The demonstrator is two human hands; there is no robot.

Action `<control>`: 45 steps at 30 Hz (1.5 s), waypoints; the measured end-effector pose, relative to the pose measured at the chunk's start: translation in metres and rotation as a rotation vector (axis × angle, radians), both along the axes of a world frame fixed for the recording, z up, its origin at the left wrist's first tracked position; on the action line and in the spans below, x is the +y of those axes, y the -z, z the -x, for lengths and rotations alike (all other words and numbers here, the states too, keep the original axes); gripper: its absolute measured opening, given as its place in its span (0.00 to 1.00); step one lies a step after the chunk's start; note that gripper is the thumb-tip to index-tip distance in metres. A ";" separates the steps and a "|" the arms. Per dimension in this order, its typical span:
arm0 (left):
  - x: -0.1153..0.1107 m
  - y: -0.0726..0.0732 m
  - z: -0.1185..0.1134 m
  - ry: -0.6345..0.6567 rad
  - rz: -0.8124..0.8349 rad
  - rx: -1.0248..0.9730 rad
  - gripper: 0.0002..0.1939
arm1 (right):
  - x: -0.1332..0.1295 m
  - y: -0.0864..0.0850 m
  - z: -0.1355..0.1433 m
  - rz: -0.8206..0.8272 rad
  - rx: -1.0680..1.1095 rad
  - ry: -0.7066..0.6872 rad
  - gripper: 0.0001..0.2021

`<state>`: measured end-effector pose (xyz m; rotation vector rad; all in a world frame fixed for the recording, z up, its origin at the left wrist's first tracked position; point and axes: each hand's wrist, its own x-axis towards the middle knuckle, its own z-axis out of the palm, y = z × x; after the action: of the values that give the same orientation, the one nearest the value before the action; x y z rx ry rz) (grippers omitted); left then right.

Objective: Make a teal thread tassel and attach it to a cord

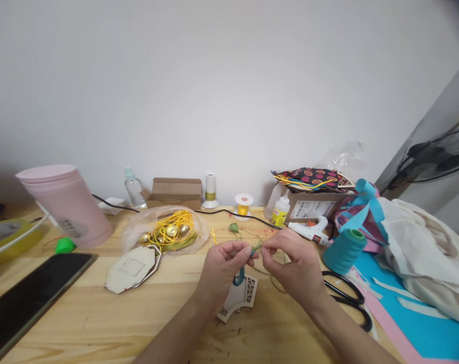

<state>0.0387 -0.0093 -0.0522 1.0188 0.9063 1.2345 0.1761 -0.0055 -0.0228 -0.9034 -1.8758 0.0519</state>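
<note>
Nearest the camera, bare forearms [172, 331] stretched over the wooden bench [145, 333], fingertips close together; clock directions ran from that meeting point. Off-white cloth [419, 242] lay heaped at three o'clock. A dark phone [35, 303] lay between eight and nine, and a pink tumbler [68, 207] stood between nine and ten. A cardboard box [313, 208] sat between one and two. Black-handled scissors [360, 301] rested at four, just beyond the right forearm, below a teal thread cone [343, 253] at three. An openwork wooden panel [248, 293] lay at six to seven, partly behind the left hand [225, 265], which pinched a hanging coil of teal cord [239, 277]. Narrowed too, the right hand [293, 265] gripped fine green thread [257, 246] beside it.
</note>
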 end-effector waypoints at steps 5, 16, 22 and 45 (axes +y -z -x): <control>0.001 0.000 0.000 -0.017 0.000 -0.012 0.08 | -0.001 -0.002 -0.001 0.079 0.069 -0.026 0.07; 0.000 -0.001 0.000 -0.048 -0.011 0.000 0.08 | 0.001 0.003 -0.001 0.447 0.322 -0.087 0.04; -0.001 -0.003 0.001 -0.112 0.011 0.070 0.08 | 0.003 -0.001 0.001 0.678 0.459 -0.164 0.05; -0.003 -0.003 0.002 -0.115 -0.018 -0.074 0.06 | 0.006 0.005 -0.002 0.502 0.281 -0.120 0.08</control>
<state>0.0368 -0.0126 -0.0489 0.9394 0.9072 1.3697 0.1785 0.0001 -0.0274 -1.0522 -1.6733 0.7136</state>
